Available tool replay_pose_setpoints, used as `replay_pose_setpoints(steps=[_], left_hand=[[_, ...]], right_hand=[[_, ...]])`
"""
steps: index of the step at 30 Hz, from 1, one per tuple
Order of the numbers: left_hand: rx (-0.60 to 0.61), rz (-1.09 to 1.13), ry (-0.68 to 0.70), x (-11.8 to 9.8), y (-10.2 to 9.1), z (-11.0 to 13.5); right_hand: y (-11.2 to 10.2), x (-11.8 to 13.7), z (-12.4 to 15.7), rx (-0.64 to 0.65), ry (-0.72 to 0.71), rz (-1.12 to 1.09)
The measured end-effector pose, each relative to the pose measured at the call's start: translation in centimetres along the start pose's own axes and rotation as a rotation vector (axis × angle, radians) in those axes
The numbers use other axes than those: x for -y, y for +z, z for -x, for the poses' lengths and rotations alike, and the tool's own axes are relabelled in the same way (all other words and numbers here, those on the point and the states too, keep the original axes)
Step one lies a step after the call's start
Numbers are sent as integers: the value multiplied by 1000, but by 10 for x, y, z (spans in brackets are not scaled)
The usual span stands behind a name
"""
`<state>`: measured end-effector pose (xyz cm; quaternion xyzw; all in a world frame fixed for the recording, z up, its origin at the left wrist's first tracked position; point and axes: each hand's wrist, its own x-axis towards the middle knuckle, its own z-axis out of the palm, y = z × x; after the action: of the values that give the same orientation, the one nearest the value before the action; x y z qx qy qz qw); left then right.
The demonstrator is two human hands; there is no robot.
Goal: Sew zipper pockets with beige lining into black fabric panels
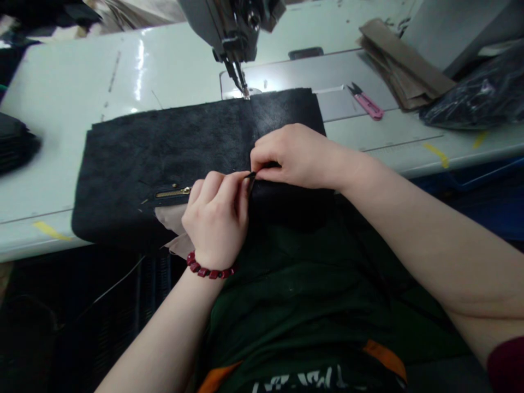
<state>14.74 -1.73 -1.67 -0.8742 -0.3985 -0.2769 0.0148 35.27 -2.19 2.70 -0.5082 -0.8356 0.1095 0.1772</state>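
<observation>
A black leather-like panel (184,136) lies across the front of the sewing table, its near edge hanging over the side. Set into it is a brass zipper (172,193), with beige lining cloth (171,218) poking out below. My left hand (216,213), wearing a red bead bracelet (208,272), covers part of the zipper and pinches a small dark strip or edge of the panel. Fingertip to fingertip with it, my right hand (295,155) pinches the same dark bit. Exactly what sits between the fingertips is mostly hidden.
The sewing machine head (235,33) stands over the panel's far edge, its needle and foot close to it. Pink thread snips (366,102) lie at the right, near folded brown pieces (405,65) and a dark plastic-wrapped bundle (478,93). A black item (16,143) sits far left.
</observation>
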Motion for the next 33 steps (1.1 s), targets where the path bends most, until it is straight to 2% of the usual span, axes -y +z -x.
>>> replay_pose_setpoints(steps=[11, 17, 22, 26, 31, 33], left_hand=[[23, -41, 58, 3, -4, 4], [40, 54, 163, 13, -8, 10], [85, 129, 237, 25, -12, 11], [149, 94, 309, 31, -14, 11], [192, 8, 390, 32, -15, 11], [186, -22, 418, 31, -16, 11]], right_hand=[[12, 10, 6, -99, -7, 152], [24, 13, 17, -159, -29, 174], [27, 13, 34, -164, -73, 149], [26, 8, 49, -131, -137, 92], [24, 5, 56, -97, -122, 55], [21, 6, 56, -152, -72, 38]])
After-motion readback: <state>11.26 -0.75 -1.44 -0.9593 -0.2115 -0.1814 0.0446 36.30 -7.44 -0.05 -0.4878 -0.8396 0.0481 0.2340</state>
